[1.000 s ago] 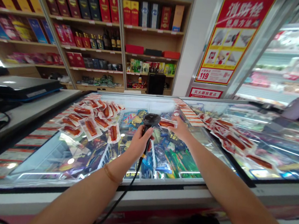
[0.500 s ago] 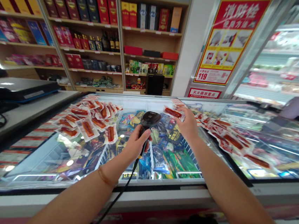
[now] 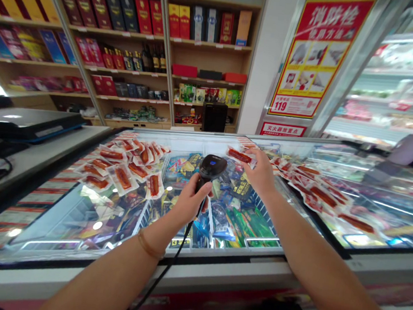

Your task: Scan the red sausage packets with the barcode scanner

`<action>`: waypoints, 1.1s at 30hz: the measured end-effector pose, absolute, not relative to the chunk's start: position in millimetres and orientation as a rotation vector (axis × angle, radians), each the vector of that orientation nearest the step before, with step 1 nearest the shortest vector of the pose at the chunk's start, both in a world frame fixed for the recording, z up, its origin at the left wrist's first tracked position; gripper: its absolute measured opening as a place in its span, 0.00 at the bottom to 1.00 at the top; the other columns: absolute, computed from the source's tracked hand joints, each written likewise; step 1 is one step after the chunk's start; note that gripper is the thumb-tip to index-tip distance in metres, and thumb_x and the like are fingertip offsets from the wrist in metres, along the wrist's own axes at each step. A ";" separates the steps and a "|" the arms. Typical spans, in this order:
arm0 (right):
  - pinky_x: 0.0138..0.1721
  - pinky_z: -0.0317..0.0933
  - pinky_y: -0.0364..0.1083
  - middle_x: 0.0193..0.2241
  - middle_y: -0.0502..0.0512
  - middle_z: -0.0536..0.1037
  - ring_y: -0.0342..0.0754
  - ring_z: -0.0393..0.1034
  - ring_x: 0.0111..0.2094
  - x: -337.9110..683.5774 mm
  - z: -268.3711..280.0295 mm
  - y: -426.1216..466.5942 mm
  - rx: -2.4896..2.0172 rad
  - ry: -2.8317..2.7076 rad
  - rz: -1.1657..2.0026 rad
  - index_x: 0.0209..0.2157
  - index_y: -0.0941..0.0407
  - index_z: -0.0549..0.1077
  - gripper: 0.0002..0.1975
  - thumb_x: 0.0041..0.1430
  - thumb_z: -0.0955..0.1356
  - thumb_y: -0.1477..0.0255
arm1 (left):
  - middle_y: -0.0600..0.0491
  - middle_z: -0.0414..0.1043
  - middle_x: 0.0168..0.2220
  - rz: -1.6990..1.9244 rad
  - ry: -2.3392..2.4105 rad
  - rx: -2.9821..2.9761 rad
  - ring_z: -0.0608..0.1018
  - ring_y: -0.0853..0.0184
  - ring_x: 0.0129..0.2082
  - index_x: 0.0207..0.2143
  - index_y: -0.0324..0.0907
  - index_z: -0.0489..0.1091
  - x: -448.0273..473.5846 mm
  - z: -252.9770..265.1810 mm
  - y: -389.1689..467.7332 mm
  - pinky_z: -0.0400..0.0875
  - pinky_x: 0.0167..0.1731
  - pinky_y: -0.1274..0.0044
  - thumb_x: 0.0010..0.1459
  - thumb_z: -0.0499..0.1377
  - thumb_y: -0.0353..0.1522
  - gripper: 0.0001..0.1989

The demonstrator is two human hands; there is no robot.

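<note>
My left hand [image 3: 192,200] is wrapped round the handle of a black barcode scanner [image 3: 213,166], and a blue light shows on top of its head. In my right hand [image 3: 261,172] is a clear-wrapped sausage [image 3: 239,155], pinched between thumb and fingers just right of the scanner head and apart from it. Several more wrapped sausages [image 3: 122,178] lie in a loose heap on the freezer's glass to the left. Another pile of wrapped sausages [image 3: 322,196] rests on the glass at the right, beyond my right forearm.
Under the glass top of the chest freezer [image 3: 89,234], wire baskets hold colourful packs. The scanner's black cable [image 3: 171,263] hangs over the front edge. A counter [image 3: 39,146] with a flat device stands at left. Stocked shelves [image 3: 126,33] line the back.
The scanner in my left hand has shifted slightly to the right, nearer the sausage, and a blue light now shows on it. My right hand holds almost still.
</note>
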State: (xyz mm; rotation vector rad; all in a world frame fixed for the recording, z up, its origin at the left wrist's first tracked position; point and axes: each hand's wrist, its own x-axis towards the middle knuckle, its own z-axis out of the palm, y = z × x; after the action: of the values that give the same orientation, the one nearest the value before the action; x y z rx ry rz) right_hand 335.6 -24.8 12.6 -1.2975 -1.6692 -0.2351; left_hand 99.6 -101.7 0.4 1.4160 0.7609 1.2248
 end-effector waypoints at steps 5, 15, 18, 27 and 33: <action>0.57 0.60 0.55 0.47 0.60 0.75 0.56 0.68 0.53 336.0 13.7 -23.7 -1.273 -1.679 -0.220 0.46 0.52 0.68 0.14 0.57 0.66 0.72 | 0.59 0.70 0.27 1.224 0.781 1.396 0.68 0.76 0.14 0.36 0.44 0.60 99.3 0.1 -101.1 0.61 0.14 0.81 0.53 0.62 0.51 0.23; 0.53 0.64 0.54 0.46 0.62 0.77 0.56 0.71 0.50 299.8 -14.7 -10.6 -1.321 -1.650 -0.040 0.47 0.55 0.70 0.17 0.54 0.65 0.72 | 0.59 0.70 0.25 1.361 0.948 0.962 0.67 0.75 0.13 0.35 0.44 0.59 101.3 25.1 -109.5 0.61 0.12 0.81 0.50 0.62 0.53 0.25; 0.51 0.66 0.53 0.48 0.61 0.78 0.57 0.72 0.48 267.3 -3.6 -1.5 -1.267 -1.683 0.052 0.48 0.56 0.71 0.19 0.53 0.67 0.70 | 0.59 0.70 0.25 1.405 0.936 0.846 0.67 0.75 0.13 0.35 0.44 0.59 77.5 45.4 -113.5 0.62 0.12 0.80 0.50 0.63 0.53 0.25; 0.49 0.66 0.50 0.47 0.54 0.80 0.52 0.75 0.45 88.8 56.8 35.1 -1.103 -1.836 0.263 0.50 0.52 0.74 0.21 0.53 0.72 0.71 | 0.61 0.68 0.22 1.935 1.107 0.718 0.67 0.75 0.13 0.35 0.44 0.59 -80.8 67.1 -115.0 0.61 0.13 0.82 0.51 0.62 0.48 0.21; 0.52 0.64 0.51 0.49 0.56 0.79 0.53 0.74 0.48 -8.6 53.4 52.5 -1.120 -1.947 0.252 0.51 0.54 0.74 0.21 0.54 0.73 0.73 | 0.60 0.69 0.23 2.024 1.285 0.639 0.68 0.75 0.14 0.35 0.43 0.59 -147.2 64.1 -129.7 0.63 0.13 0.82 0.53 0.61 0.47 0.19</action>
State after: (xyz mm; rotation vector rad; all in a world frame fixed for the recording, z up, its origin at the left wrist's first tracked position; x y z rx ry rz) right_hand -8.6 52.5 53.4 -1.1202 -1.9473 0.2517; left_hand -147.2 -129.7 64.1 0.6386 1.2851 2.0243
